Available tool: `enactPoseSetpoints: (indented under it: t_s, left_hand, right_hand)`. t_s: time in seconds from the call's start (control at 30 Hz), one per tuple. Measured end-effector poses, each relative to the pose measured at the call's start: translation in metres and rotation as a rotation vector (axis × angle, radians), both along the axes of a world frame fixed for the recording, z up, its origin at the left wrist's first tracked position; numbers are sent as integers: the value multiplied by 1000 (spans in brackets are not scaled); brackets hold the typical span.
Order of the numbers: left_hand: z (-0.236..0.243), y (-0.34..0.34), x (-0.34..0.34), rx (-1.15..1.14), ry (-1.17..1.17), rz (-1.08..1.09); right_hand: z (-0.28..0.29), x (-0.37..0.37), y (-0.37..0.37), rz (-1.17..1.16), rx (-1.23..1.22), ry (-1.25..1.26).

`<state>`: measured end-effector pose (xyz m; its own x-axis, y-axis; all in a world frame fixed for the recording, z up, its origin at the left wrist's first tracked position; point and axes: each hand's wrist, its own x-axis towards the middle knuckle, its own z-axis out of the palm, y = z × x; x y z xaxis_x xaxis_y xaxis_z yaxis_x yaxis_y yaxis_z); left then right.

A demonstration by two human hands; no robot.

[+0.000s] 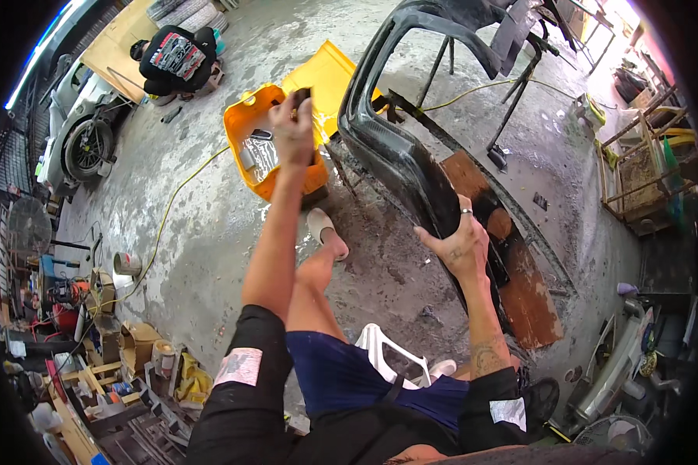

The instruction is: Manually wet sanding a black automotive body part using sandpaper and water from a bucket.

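Inspector: State of the left hand (292,133)?

Assessor: Closed around a small dark block (302,95). It appears across the right side of the yellow tub (235,118); its height over the rim I cannot tell.

Inspector: And the right hand (465,244)?

Assessor: Gripping the black panel (395,167) near its lower end — thumb to the left, fingers to the right.

Inspector: Position of that panel?

Assessor: Right of the tub, slanting from the top of the view down to the right hand. Its upper part forms an open frame. A reddish-brown board (531,310) lies just beside it, on the right.

Inspector: Tub contents?

Assessor: Liquid (265,157), plus a dark item and a grey one — too small to identify.

Inspector: Surroundings?

Assessor: A yellow sheet (329,74) behind the tub; a crouching person (180,58) farther off, upper left; a white stool (376,346) below.
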<state>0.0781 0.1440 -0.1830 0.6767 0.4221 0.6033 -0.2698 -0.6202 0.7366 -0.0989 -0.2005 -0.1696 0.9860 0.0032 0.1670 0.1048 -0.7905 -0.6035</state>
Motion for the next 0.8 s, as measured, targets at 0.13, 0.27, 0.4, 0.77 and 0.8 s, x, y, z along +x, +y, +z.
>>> enactPoseSetpoints:
  t_s: [0.13,0.27,0.4,0.77,0.8]
  left_hand:
    - [-92,142,48,190,186,59]
    - [-154,215,96,304,631,92]
    - [-225,222,138,481,924,13]
    - [-180,227,121,520,1052,-438]
    - [-139,237,114,583,1007,-463]
  right_hand:
    - [3,1,13,21,27,13]
    - [-5,4,11,24,18,14]
    - [-4,7,8,-1,-7,71]
    - [-6,6,7,4,-32,20]
    - [-7,7,10,30,10,14]
